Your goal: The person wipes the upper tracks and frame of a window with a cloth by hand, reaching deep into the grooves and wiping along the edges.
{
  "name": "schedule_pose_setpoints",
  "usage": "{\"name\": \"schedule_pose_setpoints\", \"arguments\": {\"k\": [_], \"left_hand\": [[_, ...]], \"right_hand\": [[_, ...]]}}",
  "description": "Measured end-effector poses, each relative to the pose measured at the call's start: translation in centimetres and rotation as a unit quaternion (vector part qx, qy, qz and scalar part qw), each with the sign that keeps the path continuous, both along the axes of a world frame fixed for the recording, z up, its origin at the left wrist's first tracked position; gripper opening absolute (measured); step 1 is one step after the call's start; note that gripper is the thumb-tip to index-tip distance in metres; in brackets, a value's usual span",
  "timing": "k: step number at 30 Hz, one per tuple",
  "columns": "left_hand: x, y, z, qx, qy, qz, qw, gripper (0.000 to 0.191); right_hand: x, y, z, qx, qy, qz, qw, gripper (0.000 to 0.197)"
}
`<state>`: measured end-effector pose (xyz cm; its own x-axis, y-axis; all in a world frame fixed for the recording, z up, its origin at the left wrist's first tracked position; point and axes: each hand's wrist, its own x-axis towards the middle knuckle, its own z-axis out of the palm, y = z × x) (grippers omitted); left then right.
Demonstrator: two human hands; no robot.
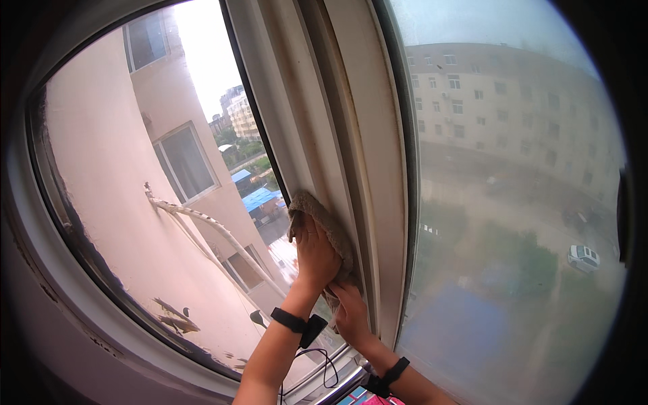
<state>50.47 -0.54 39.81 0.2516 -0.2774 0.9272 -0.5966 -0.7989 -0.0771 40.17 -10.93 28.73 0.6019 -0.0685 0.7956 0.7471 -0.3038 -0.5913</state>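
Observation:
My left hand (316, 255) presses a grey-brown towelling cloth (331, 223) against the white window frame (304, 136), at the edge of the left glass pane (238, 202). The cloth is bunched around its fingers and hangs past the palm. Just below, my right hand (350, 310) has its fingers on the lower end of the same cloth, close to the frame's inner groove. Part of the cloth is hidden behind both hands. Brownish grime streaks the upright frame above them.
A hazy right-hand pane (486, 202) stands beside the frame. Black straps circle my wrists, the left one with a black device (314, 331); a thin black cable (331, 372) loops beneath it. A metal rail (344, 387) and pink, patterned material (372, 397) lie at the bottom.

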Motion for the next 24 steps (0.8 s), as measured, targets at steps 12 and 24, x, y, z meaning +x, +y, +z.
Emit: {"name": "schedule_pose_setpoints", "arguments": {"k": [12, 24], "left_hand": [[-3.4, -2.0, 3.6, -0.055, 0.104, -0.019, 0.993, 0.085], [-1.8, -2.4, 4.4, -0.042, 0.005, -0.009, 0.999, 0.077]], "right_hand": [[-2.8, -1.6, 4.3, 0.066, 0.018, -0.001, 0.998, 0.046], [-0.1, -2.7, 6.8, 0.028, -0.022, 0.039, 0.999, 0.052]]}}
